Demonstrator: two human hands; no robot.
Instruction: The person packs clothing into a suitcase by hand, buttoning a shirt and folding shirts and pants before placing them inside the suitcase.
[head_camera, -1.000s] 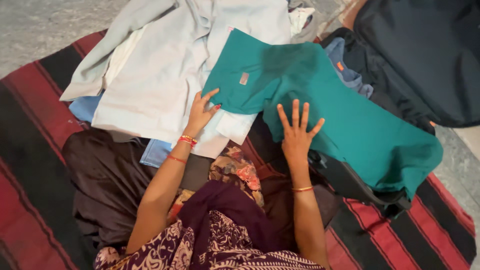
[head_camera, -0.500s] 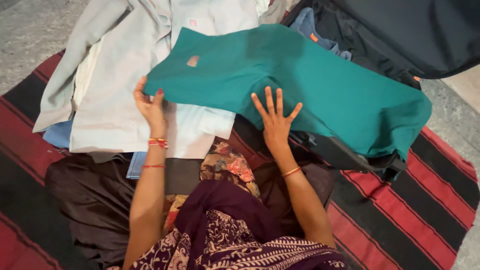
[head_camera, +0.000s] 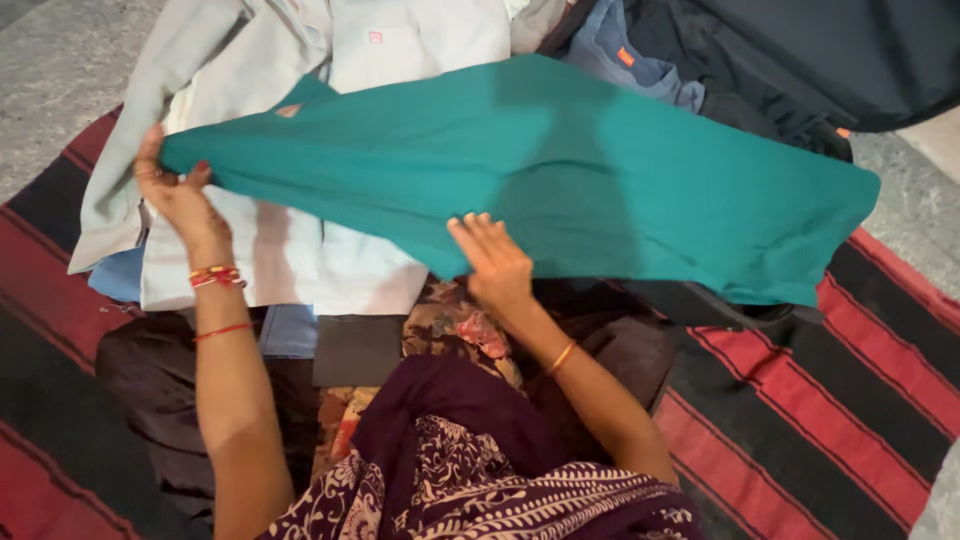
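Teal garment (head_camera: 560, 170) is stretched flat across the frame from 9 o'clock to 3 o'clock, lifted over the pile rather than lying on it.

Left hand (head_camera: 175, 195) at 9 o'clock: fingers pinched shut on the left end of the cloth, thumb on top. Right hand (head_camera: 495, 262) near centre: on the lower edge, fingers curled loosely; they seem to grip the hem from below, but the cloth hides the fingertips, so I can't tell how firm the hold is.

Under it at 11 o'clock: pale grey clothes (head_camera: 300, 120), stacked. At 1 o'clock: open dark suitcase (head_camera: 830, 60) with a blue garment (head_camera: 640, 75) inside. All on a red and black striped blanket (head_camera: 860, 380).

To do this step well, my read:
- Keep tension even between the 2 hands so the hem runs straight and no crease sets in.
- The right end at 3 o'clock hangs free near the suitcase edge; it could snag or drag there, so lift it before swinging the cloth.
- Line up edge to edge before lowering.
- Lower onto a flat patch, not the uneven grey stack.
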